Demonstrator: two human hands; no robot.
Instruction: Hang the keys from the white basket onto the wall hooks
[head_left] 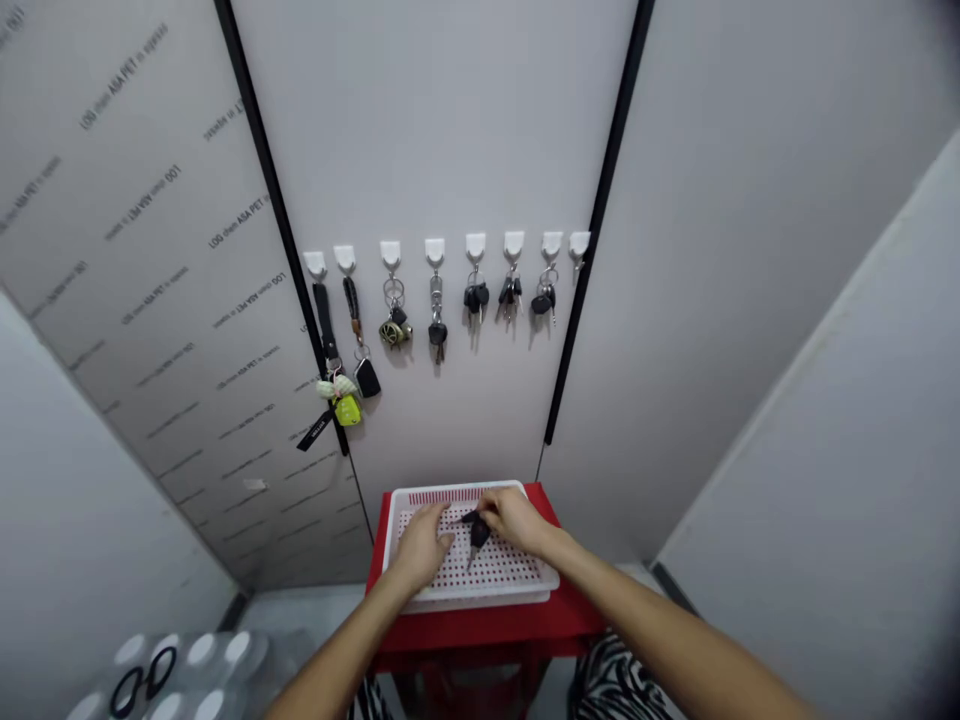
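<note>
A white perforated tray (525, 578) lies on a red stool (495, 628) against the wall. Both my hands are inside it. My right hand (512, 520) pinches a black key (478, 535) whose metal blade points down at the tray floor. My left hand (421, 545) rests beside it with fingers curled onto the tray, just left of the key; nothing shows in its grip. Above, a row of white wall hooks (435, 250) carries several key bunches, and the rightmost hook (579, 243) looks bare.
Hanging keys include a strap with a yellow-green fob (346, 408), a black fob (367, 378) and black-headed keys (476, 297). Black vertical strips (592, 240) divide the grey wall panels. Round white caps and a black loop (150, 675) sit at lower left.
</note>
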